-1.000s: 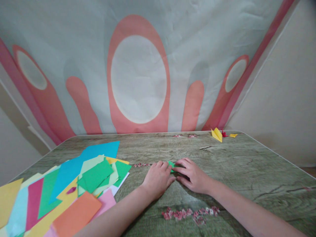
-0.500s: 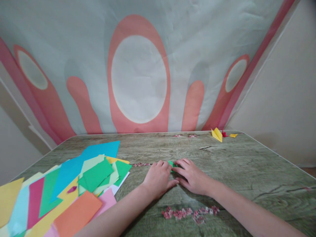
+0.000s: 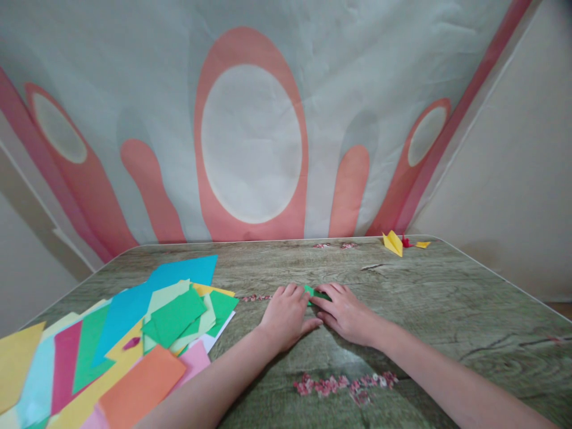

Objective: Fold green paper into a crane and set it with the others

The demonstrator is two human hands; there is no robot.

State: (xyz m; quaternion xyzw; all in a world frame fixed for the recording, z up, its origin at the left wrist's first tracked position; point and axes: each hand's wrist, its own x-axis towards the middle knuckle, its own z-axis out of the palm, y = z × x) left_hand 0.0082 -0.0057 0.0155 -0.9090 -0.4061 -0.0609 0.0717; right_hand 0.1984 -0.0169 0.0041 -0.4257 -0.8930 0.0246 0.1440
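Observation:
A small folded green paper (image 3: pixel 315 293) lies on the wood-grain table (image 3: pixel 447 310), mostly hidden under my fingers. My left hand (image 3: pixel 286 317) rests palm down on its left side, fingers together and pressing on it, thumb stretched toward the right. My right hand (image 3: pixel 346 313) lies flat against its right side, fingertips on the paper. The two hands touch each other over the fold.
A loose heap of coloured paper sheets (image 3: pixel 125 339) covers the table's left part. Small folded yellow paper pieces (image 3: pixel 393 243) and a red one (image 3: pixel 406 242) sit at the far right edge. A patterned cloth (image 3: pixel 250 137) hangs behind the table.
Both hands have slid slightly away from me along the green paper, pressing it flatter. Less of the paper shows now.

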